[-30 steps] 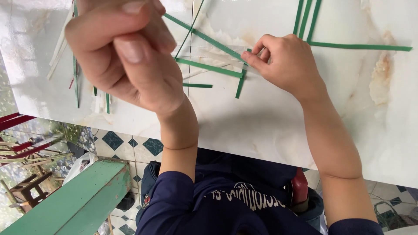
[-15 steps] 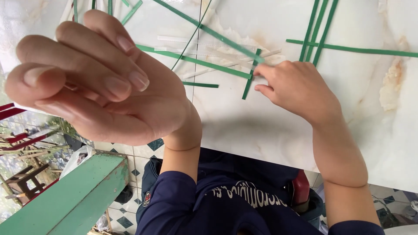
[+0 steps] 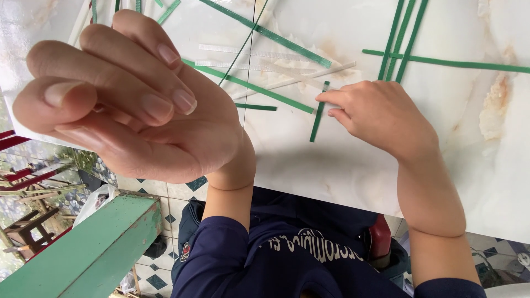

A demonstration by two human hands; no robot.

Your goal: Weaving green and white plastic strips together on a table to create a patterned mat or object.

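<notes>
The left hand (image 3: 138, 99) was raised close to the camera, fingers curled together w/ nothing visible in them. The right hand (image 3: 381, 118) rested on the white marble table (image 3: 353, 165), fingertips pinching a short green strip (image 3: 318, 113) (more green and pale strips lay scattered nearby)

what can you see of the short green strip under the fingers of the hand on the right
The short dark green flat strip looks like thin plastic or leaf. It lies flat on the pale marble-look tabletop, running almost straight toward the person, slightly slanted. Its far end meets a whitish strip, where the right hand presses its fingers.
</notes>
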